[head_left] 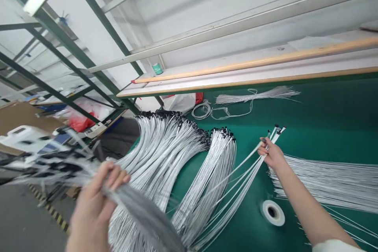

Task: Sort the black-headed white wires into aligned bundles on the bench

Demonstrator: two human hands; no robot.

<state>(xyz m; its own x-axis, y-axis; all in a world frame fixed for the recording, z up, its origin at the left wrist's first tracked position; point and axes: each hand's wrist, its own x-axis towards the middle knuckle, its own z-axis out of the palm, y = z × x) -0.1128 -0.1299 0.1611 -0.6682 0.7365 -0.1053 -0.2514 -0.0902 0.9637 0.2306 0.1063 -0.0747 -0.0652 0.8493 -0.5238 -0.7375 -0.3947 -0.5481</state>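
My left hand (97,204) is at the lower left, shut on a thick, motion-blurred bundle of grey-white cables (141,220). My right hand (271,152) grips a thin bunch of white cables (245,177) with black-tipped ends sticking out past the fingers. Long curved bundles of white cables with black ends (165,153) lie on the green work mat (325,114) between my hands. Another bundle (330,183) stretches out beyond my right forearm, and a white tape roll (273,212) lies below that arm.
A smaller cable bunch (254,95) and a wire coil (201,111) lie at the mat's far side, under a wood-edged white shelf (236,80) holding a green tape roll (157,68). Green steel rack frames (71,47) rise left, above red-and-white bags (79,120) and a hazard-striped floor (50,210).
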